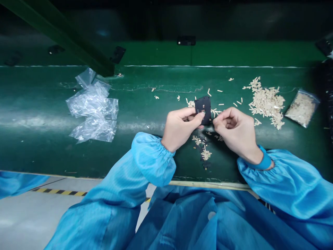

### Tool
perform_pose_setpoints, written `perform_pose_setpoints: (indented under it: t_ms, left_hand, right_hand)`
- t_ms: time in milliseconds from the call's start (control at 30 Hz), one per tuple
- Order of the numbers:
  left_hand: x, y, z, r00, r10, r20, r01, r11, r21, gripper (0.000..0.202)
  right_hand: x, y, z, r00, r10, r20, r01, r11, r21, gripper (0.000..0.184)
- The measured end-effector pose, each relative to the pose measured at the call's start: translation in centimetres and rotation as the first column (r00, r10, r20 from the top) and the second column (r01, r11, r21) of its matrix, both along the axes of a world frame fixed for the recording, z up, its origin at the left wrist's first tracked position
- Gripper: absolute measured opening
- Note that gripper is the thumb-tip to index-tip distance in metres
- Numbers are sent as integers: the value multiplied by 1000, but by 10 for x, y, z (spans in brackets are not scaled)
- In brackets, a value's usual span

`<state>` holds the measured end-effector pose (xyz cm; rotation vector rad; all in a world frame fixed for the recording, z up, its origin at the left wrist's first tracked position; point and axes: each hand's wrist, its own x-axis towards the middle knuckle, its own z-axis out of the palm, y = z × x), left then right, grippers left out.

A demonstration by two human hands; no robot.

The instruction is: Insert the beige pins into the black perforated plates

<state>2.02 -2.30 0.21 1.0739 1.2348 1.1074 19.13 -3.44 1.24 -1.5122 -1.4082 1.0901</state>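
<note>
The person at the bench pinches a small black plate [203, 110] in the left hand [179, 128], thumb across its lower face and fingers behind it, so the plate stands tilted just above the work surface. The right hand [234, 129] comes in from the other side, its fingertips [214, 121] at the plate's lower edge (touching it or just beside it, I can't quite tell from here), and the two hands are close together without meeting. Off to the person's right, a clear zip bag [301, 108] lies on the green bench [52, 104], filled with pale beige strips [266, 102], and more of these strips sit in a loose heap between the bag and the hands. Another small heap [204, 152] lies just below the hands, mixed with dark bits. Crumpled clear plastic bags [92, 107] lie well apart on the left, and blue sleeves [153, 159] are gathered at both wrists.
</note>
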Motion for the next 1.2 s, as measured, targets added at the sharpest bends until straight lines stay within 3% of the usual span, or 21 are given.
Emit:
perform_pose_setpoints:
  t_ms: [200,433,767,1200]
  left_hand:
    - [0,0,0,1000,3,-28,-3,1000,-8,19]
    - [0,0,1,1000,2,-13,-2,1000,-21,20]
    - [1,0,0,1000,-2,30,3,1000,-28,19]
    - [0,0,4,998,-7,64,10,999,-47,18]
  right_hand:
    - [3,-2,-6,994,7,113,-18,995,98,12]
    - [3,-4,-6,984,30,176,-52,991,125,12]
    - [-1,0,-1,999,28,-18,-28,1000,-9,16]
    - [2,4,-1,996,10,-92,-14,999,-44,10]
